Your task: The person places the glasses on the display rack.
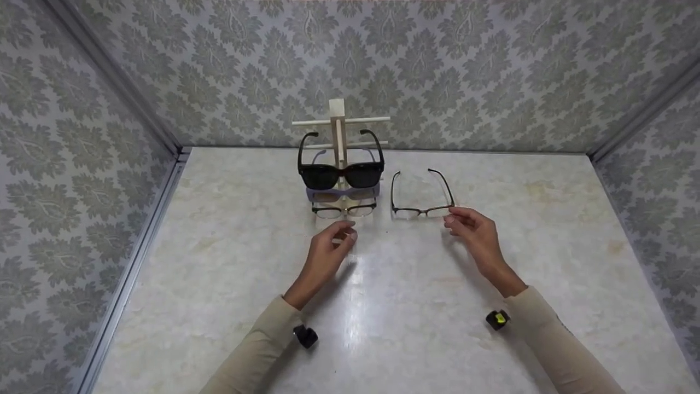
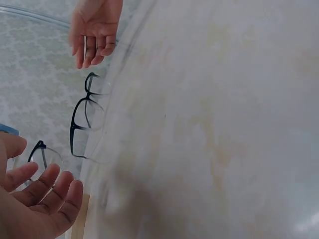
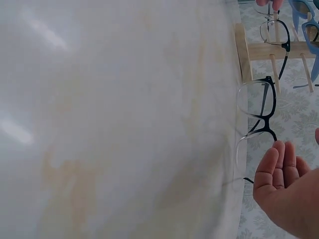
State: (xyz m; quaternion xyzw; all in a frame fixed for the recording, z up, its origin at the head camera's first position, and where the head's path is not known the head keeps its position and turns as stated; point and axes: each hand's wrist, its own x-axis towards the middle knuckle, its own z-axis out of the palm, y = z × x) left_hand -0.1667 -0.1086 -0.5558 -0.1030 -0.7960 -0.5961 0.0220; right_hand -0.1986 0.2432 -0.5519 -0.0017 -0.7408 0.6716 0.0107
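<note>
Dark-browed eyeglasses [image 1: 421, 211] stand on the table with temples spread backward, right of a wooden display rack [image 1: 337, 109]. My right hand [image 1: 474, 232] is at their right front corner, fingertips right by the hinge and fingers loosely bent. In the left wrist view, this right hand [image 2: 97, 30] shows relaxed fingers with a small gap before the frame. Nothing is held by my left hand [image 1: 328, 246], its fingers loosely curved just in front of the rack's lowest eyeglasses [image 1: 344, 211].
Above those lowest glasses, the rack carries blue-purple sunglasses [image 1: 343, 193] and black sunglasses [image 1: 342, 176]. Bare wooden pegs [image 1: 369, 119] stick out at its top. The marble-patterned table [image 1: 219, 246] ends at patterned walls [image 1: 350, 65] on three sides.
</note>
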